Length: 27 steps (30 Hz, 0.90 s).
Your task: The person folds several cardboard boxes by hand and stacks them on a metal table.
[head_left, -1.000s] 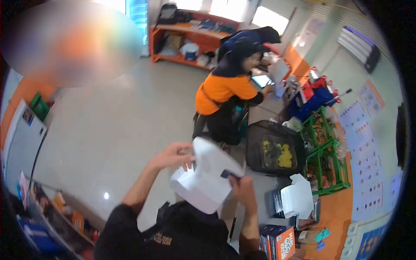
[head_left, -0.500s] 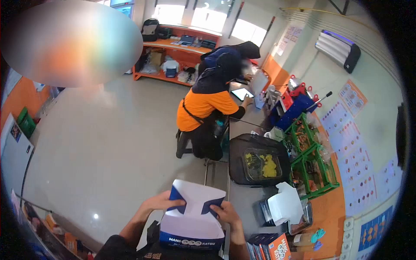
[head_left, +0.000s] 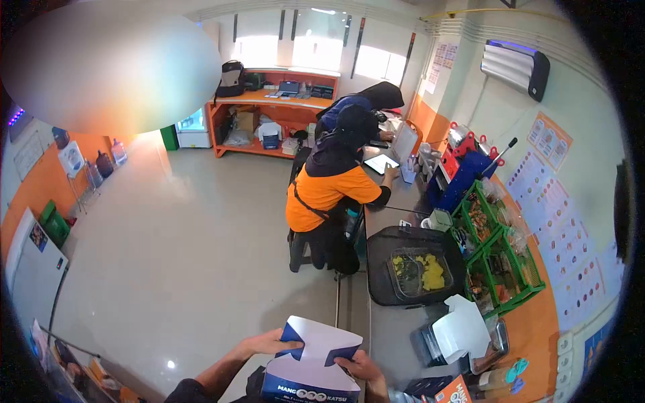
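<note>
A white and navy cardboard food box [head_left: 316, 366], printed "MANG KATSU", is held in front of my body at the bottom of the view. Its lid flap stands raised and its inside is white. My left hand [head_left: 272, 342] pinches the navy flap on the left side, thumb on top. On the right, my right hand [head_left: 363, 366] grips the opposite navy flap in the same way. The box's lower part is cut off by the frame edge.
On the counter to my right are a black tray [head_left: 383, 269] with a clear container of yellow food [head_left: 433, 272], an open white box [head_left: 463, 332], and green crates [head_left: 500, 269]. A person in an orange shirt [head_left: 329, 195] sits by a tablet [head_left: 381, 164], beside another person.
The whole view has tilted up, so the room sits lower in the frame. The box and both hands appear lower and slightly further right, with the grip on the flaps kept.
</note>
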### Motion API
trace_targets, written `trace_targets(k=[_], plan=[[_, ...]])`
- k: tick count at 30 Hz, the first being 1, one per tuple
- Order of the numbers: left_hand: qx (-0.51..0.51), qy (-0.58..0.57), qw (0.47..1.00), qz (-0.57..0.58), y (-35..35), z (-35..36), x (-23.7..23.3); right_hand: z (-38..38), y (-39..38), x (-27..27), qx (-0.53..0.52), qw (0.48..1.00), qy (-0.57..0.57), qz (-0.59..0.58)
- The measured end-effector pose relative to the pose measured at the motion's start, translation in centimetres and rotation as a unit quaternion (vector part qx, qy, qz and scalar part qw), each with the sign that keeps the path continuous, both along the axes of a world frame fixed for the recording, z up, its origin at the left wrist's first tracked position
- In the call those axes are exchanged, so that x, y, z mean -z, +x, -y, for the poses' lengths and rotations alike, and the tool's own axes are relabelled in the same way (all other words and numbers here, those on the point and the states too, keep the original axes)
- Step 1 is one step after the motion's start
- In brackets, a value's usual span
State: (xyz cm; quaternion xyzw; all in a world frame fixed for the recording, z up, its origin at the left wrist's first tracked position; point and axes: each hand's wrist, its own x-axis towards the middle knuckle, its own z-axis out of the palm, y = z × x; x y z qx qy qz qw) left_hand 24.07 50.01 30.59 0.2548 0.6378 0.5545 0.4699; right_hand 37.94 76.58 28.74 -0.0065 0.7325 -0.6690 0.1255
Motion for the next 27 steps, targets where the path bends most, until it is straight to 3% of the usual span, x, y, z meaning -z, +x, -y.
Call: trace_targets(k=[4,6,9,10,12,14,20,22,23,26,27], plan=[[0.012,-0.006,1.000,-0.005,-0.9,-0.3,-1.0,-1.6,-0.4,2.1,-0.014,1.000,0.014,0.008],[0.000,-0.009,1.000,-0.002,-1.1,-0.8,-1.3,-1.6,-1.1,0.0,0.014,0.998,-0.046,0.044],[0.010,-0.037,0.999,-0.002,-1.2,-1.3,-1.6,-0.6,-2.2,-1.6,0.157,0.984,-0.085,-0.008],[-0.009,-0.031,0.999,-0.014,-0.8,-1.2,-2.2,-0.4,-2.3,-1.4,0.164,0.982,-0.089,-0.007],[-0.019,-0.025,0.999,-0.028,-1.4,-1.6,-2.5,-0.3,-2.8,-1.9,0.168,0.986,0.014,0.010],[-0.088,-0.061,0.994,0.013,-2.4,-1.6,-2.0,0.2,-2.8,-3.2,0.188,0.982,-0.034,0.001],[-0.104,-0.064,0.992,-0.007,-2.4,-3.9,-0.9,-2.7,-3.9,-3.9,0.152,0.986,0.016,0.063],[-0.085,-0.049,0.995,-0.024,-2.5,-4.7,-0.4,-4.4,-4.1,-3.9,0.094,0.991,-0.090,-0.024],[-0.098,-0.050,0.994,-0.025,-2.5,-5.3,-0.9,-5.0,-4.4,-4.6,0.124,0.982,-0.130,-0.066],[-0.053,-0.086,0.995,-0.023,-2.9,-6.3,-1.9,-6.5,-5.9,-6.6,0.139,0.978,-0.140,-0.072],[-0.094,-0.062,0.993,0.022,-2.9,-6.7,-1.0,-6.8,-6.1,-7.8,0.107,0.990,0.000,-0.090]])
